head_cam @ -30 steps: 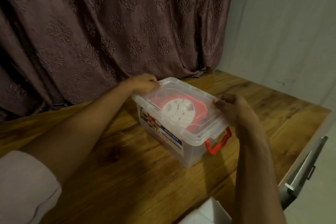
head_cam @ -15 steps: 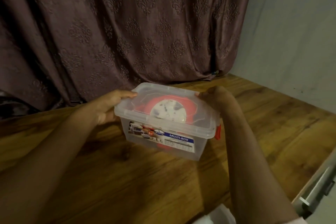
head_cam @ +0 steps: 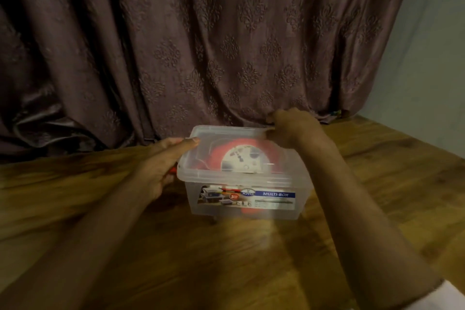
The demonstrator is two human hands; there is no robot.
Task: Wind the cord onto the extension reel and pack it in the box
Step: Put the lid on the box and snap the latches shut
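left hand (head_cam: 161, 166): your thumb lies flat along the lid's near-left corner, fingers go down the box's left end; loosely wrapped on that end, holding it.
right hand (head_cam: 293, 128): curled over the far-right corner of the lid (head_cam: 208, 138), fingertips hidden behind the edge; looks clamped on the rim there.
box (head_cam: 244, 199): clear tub on the table (head_cam: 226, 259), between your two hands, label side facing you.
extension reel (head_cam: 241, 158): red, white socket face up, inside the box under the lid, just inboard of your left thumb.
cord: thin loop visible by the reel on the left-thumb side; can't tell if all of it is wound in.
stage: reel looks packed, lid on, you seem to be seating or latching it.
risk 1: lid pops or sits skewed if you press only one corner; the reel sits high under it.
risk 2: a stray cord loop gets pinched under the rim near your left thumb.
risk 3: uneven push slides the box toward the curtain (head_cam: 201, 45) beyond your right hand.
latch: a red bit shows under your left hand; too hidden to tell whether it's closed.
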